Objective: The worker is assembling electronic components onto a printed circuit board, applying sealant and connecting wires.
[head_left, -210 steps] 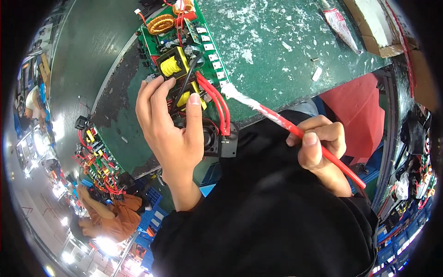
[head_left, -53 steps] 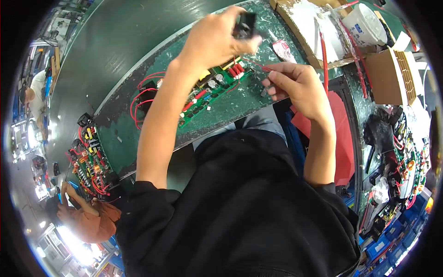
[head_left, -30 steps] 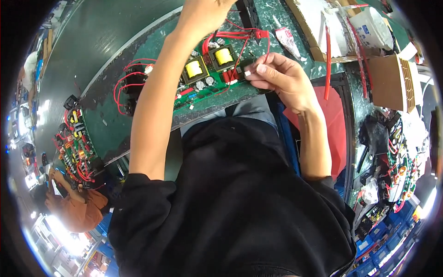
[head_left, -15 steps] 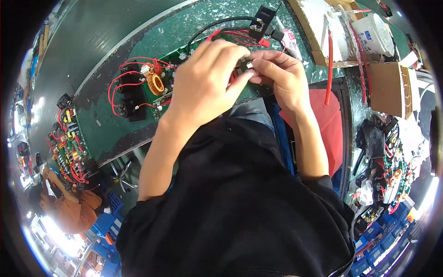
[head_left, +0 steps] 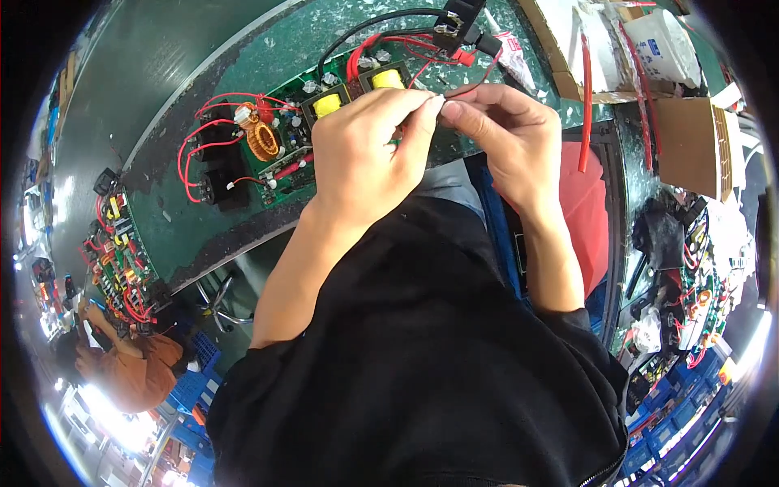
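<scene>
Left hand point(head_left: 367, 150) and right hand point(head_left: 519, 144) pinch, fingertips nearly meeting, over scuffed dark-green counter point(head_left: 182, 235). Long green circuit board point(head_left: 294, 130) lies flat there, likely freeing both hands. Thin red wire point(head_left: 488, 73) sits in right pinch; tiny white plastic connector point(head_left: 439, 99) in left, probably tip-held for its smallness.

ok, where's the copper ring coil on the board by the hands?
Head view, left of centre: the copper ring coil sits at the left end of the green circuit board, between the black blocks and the left hand.
</scene>
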Tool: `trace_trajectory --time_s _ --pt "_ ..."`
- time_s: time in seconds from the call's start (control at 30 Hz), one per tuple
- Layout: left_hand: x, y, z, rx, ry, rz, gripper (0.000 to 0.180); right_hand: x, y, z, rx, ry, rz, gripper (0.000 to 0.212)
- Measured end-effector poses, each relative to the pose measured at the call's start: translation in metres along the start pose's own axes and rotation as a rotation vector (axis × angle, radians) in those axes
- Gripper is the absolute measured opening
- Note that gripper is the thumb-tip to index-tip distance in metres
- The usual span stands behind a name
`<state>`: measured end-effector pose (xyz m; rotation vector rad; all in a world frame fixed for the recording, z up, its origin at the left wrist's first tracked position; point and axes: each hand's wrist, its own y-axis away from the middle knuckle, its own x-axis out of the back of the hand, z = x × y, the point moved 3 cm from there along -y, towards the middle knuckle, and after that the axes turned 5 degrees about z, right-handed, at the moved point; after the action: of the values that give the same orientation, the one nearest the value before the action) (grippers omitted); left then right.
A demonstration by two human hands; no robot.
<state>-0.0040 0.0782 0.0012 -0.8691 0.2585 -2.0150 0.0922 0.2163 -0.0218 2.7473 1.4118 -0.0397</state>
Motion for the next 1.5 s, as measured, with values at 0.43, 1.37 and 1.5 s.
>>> trace_trajectory --time_s 0.43,1.37,1.5 --pt "0.007 0.003 -0.004 -0.123 0.02 -0.156 0.009 -0.003 -0.001 -0.021 0.637 0.5 -0.106 0.017" --pt "0.034 -0.023 -0.034 -0.007 -0.161 -0.09 0.026 -0.015 -0.015 -0.006 0.846 1.059 -0.37 0.026" --pt "0.035 -0.022 -0.033 -0.034 -0.158 -0.058 0.022 -0.014 -0.015 -0.009 0.814 1.069 -0.451 0.028"
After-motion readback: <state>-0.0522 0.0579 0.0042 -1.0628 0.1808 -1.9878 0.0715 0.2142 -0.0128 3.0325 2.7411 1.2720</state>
